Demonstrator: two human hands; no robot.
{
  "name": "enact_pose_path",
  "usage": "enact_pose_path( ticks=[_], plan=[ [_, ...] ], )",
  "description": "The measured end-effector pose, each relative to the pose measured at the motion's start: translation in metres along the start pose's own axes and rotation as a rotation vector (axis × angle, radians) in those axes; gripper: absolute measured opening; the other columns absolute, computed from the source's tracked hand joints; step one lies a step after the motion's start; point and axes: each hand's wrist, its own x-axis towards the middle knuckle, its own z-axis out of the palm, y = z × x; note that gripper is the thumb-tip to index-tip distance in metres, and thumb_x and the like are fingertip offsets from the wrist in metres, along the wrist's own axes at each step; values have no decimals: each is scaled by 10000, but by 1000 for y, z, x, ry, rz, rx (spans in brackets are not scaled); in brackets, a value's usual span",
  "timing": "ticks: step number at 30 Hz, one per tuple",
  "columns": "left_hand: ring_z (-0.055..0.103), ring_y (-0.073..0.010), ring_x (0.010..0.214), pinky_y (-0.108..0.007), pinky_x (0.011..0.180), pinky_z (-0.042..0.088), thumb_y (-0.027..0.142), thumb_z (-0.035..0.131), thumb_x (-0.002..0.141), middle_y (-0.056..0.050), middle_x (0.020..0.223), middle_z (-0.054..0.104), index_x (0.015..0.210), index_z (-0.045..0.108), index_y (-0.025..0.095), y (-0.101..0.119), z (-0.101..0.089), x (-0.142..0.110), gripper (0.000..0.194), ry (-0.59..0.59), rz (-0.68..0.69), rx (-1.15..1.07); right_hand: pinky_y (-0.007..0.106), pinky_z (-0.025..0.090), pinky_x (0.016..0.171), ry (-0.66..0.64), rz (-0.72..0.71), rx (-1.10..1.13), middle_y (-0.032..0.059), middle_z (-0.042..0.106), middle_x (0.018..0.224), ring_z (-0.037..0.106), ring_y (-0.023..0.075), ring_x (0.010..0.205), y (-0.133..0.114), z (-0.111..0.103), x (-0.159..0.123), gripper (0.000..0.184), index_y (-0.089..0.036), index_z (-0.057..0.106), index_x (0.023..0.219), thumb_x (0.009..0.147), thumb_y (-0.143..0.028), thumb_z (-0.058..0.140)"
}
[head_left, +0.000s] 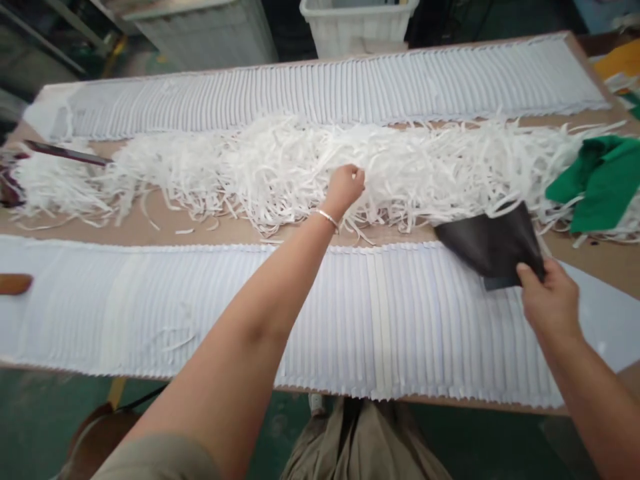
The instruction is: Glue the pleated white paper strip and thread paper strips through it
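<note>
strips (280,167) heaped in a band, dark sheet (493,243) pinched by its corner

right hand (553,300): the grip pinches the dark, leather-like sheet at its near right corner, thumb on the upper face. the rest of it spreads leftward and away from the grip, over the back edge of the near ribbed panel (430,320) and up to the front of the heap. a corner hold probably leaves most of the sheet free to be swung or shifted. a slate-grey piece (500,283) shows under its near edge, and a white loop lies at its far edge.

left hand (347,185): the arm reaches across the near ribbed panel, and the grip, fingers curled in, is right at the heap. the strips are around and beyond the knuckles; whether one is caught inside, i cannot tell.

the heap runs along the middle of the desk (600,257), between that panel and the far ribbed panel (350,87), presumably so it can be reached from either long side. green cloth (603,183) lies over its right end, beyond the dark sheet; a long dark bar (67,152) rests on its left end.
</note>
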Motion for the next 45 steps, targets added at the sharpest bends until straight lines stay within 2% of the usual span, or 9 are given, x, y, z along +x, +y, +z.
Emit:
enact_pose_path(
  ticks=[3,6,12,19,22,32,39,42,45],
  plan=[
    [700,-293,1131,-429,1018,506,374,520,1035,-162,1055,748,1181,693,145,-10,-37,-111,322,152,-214,88,371,521,915,84,-151,-8,146,748,1130,695,248,955,-32,-23,-63,500,-147,695,1307,927,-456,597],
    [722,-270,981,-392,890,555,463,695,936,-144,969,752,1109,718,151,-12,-37,-241,358,-121,-449,-485,373,564,883,-170,-217,189,128,757,1084,711,243,921,-74,-8,-140,415,-167,709,1214,932,-457,616],
    [720,-235,852,-357,805,585,542,900,720,-146,1014,760,1114,725,112,-6,-28,-389,609,123,-831,-1445,377,582,824,-1328,-49,672,80,738,1001,707,220,890,-126,58,-246,325,-204,652,1073,939,-493,590],
    [728,-228,866,-375,865,596,422,924,677,-122,1029,776,1120,725,110,-14,-52,-423,577,577,-755,-1399,454,544,1015,-1211,-211,567,145,595,1459,636,275,1246,-150,91,-267,866,-246,428,1516,798,-549,803],
    [720,-278,1050,-432,989,568,529,777,834,-154,1134,765,1150,722,126,-29,-40,-449,515,625,-711,-1139,405,551,967,-1241,-528,461,103,700,1269,675,240,1114,-158,106,-279,492,-217,558,1399,989,-486,587],
    [122,-380,1624,-603,1255,339,297,522,1004,-268,1712,239,1666,230,29,-108,60,-559,772,287,-393,453,353,425,909,-1052,-1592,-329,88,733,949,606,226,981,-151,163,-222,409,-296,669,1400,1019,-225,540],
    [121,-354,1627,-581,1260,352,352,551,1017,-252,1734,159,1703,39,78,-106,56,-552,899,335,-389,427,381,412,811,-577,-1261,-569,183,739,1055,618,267,884,-259,216,-89,593,-140,458,1602,1013,-151,393],
    [120,-345,1630,-589,1276,319,330,503,1033,-245,1743,129,1704,13,84,-99,54,-541,866,443,-513,341,349,418,794,-527,-1239,-440,120,730,1039,603,233,844,-257,213,-140,659,-231,359,1657,1005,-173,429],
    [184,-394,1609,-626,1281,276,374,558,1005,-278,1702,244,1691,143,47,-101,64,-525,866,477,-628,310,360,416,861,-935,-1737,-222,75,695,926,574,226,892,-225,205,-232,635,-298,465,1604,985,-157,486]
  ],
)
